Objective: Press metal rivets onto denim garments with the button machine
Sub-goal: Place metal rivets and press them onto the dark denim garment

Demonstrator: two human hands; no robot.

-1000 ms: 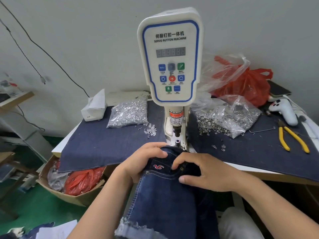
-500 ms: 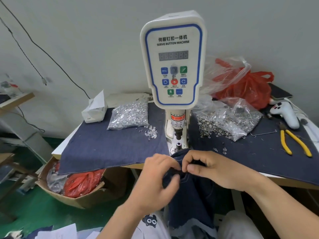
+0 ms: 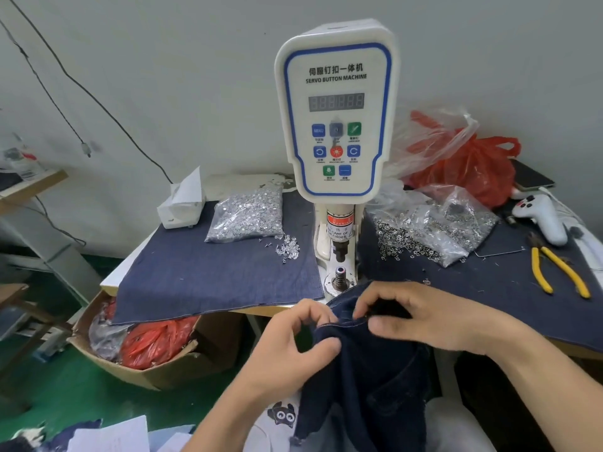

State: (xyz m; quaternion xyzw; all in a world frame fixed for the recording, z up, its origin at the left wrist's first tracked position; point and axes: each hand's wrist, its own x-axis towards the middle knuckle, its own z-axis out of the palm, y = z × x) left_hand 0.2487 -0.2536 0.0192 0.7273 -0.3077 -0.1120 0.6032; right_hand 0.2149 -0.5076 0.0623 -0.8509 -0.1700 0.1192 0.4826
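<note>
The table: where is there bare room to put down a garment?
Freest: the denim mat left of the button machine, in front of the rivet bag. The right side is crowded: ring bag, yellow pliers, white controller.

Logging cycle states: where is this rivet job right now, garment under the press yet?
Not yet. Done: no pressed rivet can be made out on the denim garment. In hand: left hand and right hand pinch its top edge, in front of the button machine. Left: seat the denim on the bare lower die and press.
</note>
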